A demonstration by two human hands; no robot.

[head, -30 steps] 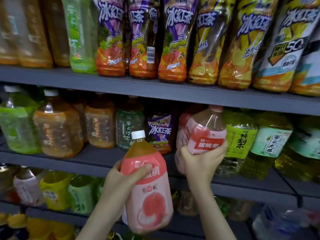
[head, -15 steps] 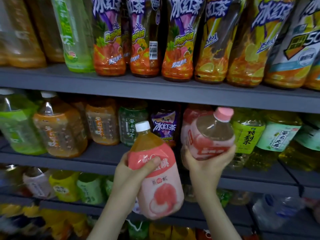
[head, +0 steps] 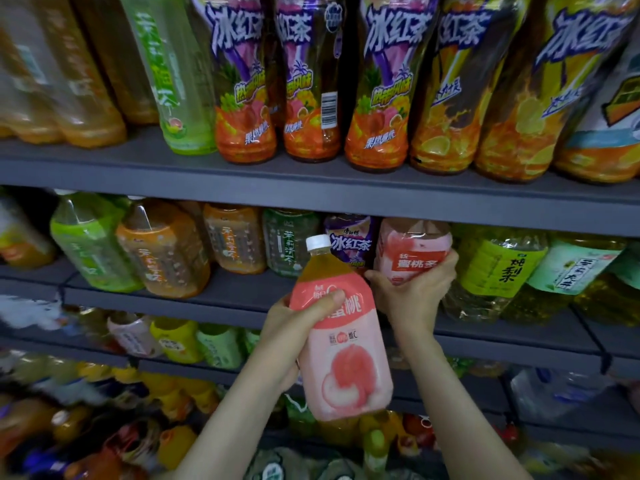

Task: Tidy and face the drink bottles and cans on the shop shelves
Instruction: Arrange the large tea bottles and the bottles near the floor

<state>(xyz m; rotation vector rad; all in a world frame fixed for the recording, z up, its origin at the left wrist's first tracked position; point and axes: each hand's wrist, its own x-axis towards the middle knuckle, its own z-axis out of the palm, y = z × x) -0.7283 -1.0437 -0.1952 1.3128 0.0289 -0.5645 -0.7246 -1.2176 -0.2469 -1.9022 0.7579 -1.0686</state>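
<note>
The peach bottle in my left hand read "蜜桃". The pink bottle in my right hand read "蜜桃多". The purple bottle and the top-shelf bottles read "冰红茶".

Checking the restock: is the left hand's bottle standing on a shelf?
No, the left hand holds the peach bottle in mid-air.

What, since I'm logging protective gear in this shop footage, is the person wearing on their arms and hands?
Nothing that shows. The left hand and the right hand are bare, without gloves. The left forearm and the right forearm are uncovered down to the frame's bottom edge, and no sleeve or cuff comes into view. No watch or wristband shows on either wrist.
</note>
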